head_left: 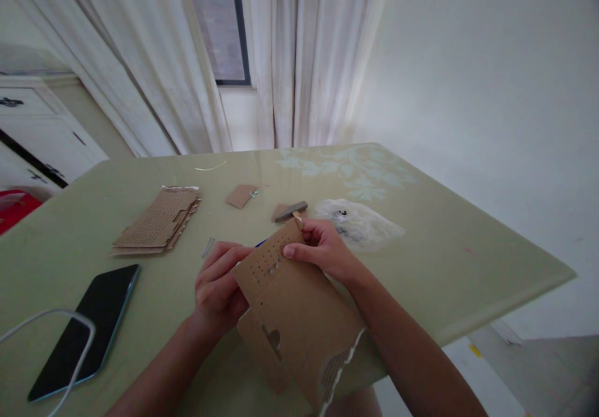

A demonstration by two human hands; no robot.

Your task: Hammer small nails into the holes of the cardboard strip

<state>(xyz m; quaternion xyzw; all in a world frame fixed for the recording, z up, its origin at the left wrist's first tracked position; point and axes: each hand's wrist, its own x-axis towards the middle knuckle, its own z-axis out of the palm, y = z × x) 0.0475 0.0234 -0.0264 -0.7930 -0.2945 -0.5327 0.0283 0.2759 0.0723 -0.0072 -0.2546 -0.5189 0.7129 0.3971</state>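
Note:
A torn brown cardboard piece (299, 304) is tilted up over the table's near edge, with rows of small holes near its top and a few grey dots in some of them. My right hand (327, 248) grips its top right edge, thumb on the front face and fingers behind. Closed at the left edge is my left hand (219, 286), its fingertips going behind the cardboard. A thin blue thing (260, 243) peeks out by those fingertips; what this hand grips is hidden. Just beyond the cardboard lies a hammer (291, 211) on a small cardboard square.
Stacked perforated cardboard sheets (159, 220) lie at left, near a few nails (208, 247). A tablet (88, 329) with a white cable (88, 342) over it is closer. Another cardboard square (241, 196) bears small bits. A clear plastic bag (362, 223) with dark bits lies right.

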